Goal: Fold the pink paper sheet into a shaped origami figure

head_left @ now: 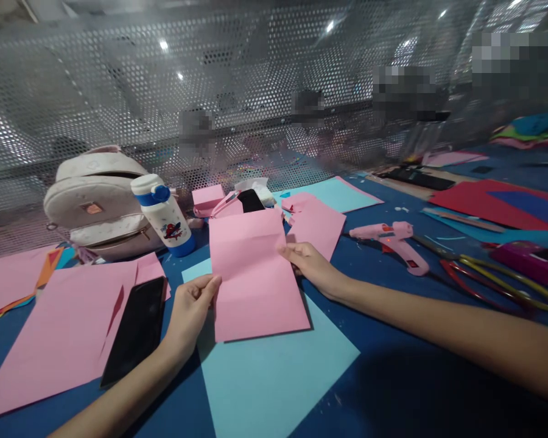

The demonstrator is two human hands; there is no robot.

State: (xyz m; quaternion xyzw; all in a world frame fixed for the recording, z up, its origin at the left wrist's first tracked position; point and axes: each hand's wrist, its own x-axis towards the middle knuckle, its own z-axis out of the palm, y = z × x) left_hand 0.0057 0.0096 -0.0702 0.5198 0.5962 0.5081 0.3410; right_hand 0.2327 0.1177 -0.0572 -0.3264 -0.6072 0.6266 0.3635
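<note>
A pink sheet of paper [258, 286] with a faint crosswise crease is held up in front of me. My left hand [189, 307] pinches its left edge between thumb and fingers. On the opposite edge, a little higher, my right hand [313, 264] grips the same sheet, its fingertips partly behind the paper. Beneath lies a light blue sheet [274, 383], partly covered by the pink one. Another pink piece of paper [322, 225] rests behind my right hand. A black phone [137, 328] lies left of my left hand, overlapping a larger pink sheet [73, 328].
A pink glue gun [388, 240] and scissors [502, 280] lie to the right, near red paper [497, 204]. A white and blue bottle [164, 216] and a pale backpack [100, 207] stand at the back left. Behind the blue table rises a perforated metal screen [256, 79].
</note>
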